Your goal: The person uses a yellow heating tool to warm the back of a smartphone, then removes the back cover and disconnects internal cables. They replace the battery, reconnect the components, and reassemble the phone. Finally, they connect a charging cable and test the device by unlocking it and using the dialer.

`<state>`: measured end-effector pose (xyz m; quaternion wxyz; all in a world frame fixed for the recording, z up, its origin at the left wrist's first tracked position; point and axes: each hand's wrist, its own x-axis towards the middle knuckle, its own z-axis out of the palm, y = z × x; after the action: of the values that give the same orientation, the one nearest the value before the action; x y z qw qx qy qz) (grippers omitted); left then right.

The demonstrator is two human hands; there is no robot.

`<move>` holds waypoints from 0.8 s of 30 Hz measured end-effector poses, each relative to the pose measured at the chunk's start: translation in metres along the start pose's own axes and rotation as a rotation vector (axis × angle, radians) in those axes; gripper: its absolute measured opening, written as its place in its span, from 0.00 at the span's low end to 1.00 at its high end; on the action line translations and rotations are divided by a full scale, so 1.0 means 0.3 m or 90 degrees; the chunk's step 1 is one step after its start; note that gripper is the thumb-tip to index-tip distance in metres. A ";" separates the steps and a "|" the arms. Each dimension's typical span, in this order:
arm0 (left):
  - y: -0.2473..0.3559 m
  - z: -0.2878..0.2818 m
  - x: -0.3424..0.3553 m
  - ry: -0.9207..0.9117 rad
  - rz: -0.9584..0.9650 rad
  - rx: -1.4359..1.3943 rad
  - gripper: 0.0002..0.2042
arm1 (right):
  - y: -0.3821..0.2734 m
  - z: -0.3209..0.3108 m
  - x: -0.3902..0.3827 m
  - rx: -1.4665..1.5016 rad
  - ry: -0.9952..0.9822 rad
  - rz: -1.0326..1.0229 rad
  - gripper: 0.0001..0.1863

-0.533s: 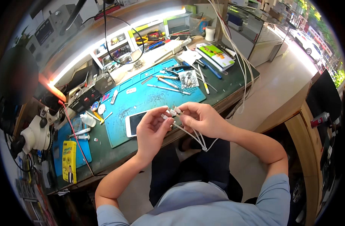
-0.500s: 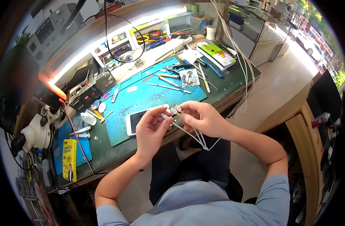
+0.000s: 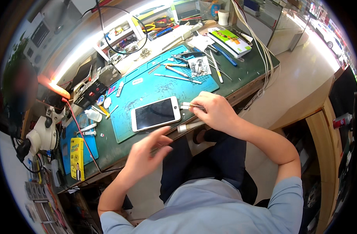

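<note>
My right hand pinches a white charging cable at the bench's front edge, closed round it. Two of its plug ends stick out past the fingers toward the phone, and another white plug dangles below, blurred. My left hand is empty, its fingers apart, in front of the bench edge. Just beyond it lies a white smartphone, dark screen up, on the blue repair mat. Part of the cable is hidden behind my right hand.
Tweezers and a screwdriver lie on the mat beside a clear bag of small parts. A microscope and a yellow packet stand at left. White cables hang over the right edge.
My left hand has let go of the cable plugs and moved down and left, fingers opening. My right hand keeps the cable, slightly farther right. The phone is now uncovered.
</note>
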<state>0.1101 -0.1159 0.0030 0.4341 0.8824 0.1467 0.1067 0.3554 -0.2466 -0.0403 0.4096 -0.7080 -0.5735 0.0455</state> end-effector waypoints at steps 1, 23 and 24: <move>-0.013 -0.026 -0.021 0.073 0.006 0.019 0.24 | 0.010 0.015 0.007 -0.019 0.014 -0.016 0.07; -0.295 -0.078 -0.026 0.338 -0.061 0.238 0.39 | 0.095 0.063 0.029 -0.059 0.086 -0.132 0.04; -0.297 -0.079 -0.027 0.338 -0.061 0.237 0.40 | 0.093 0.064 0.028 -0.055 0.085 -0.138 0.04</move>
<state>0.0803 -0.0495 -0.0543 0.2163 0.8801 0.3133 0.2835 0.3696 -0.2297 -0.0671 0.4186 -0.6602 -0.6195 -0.0714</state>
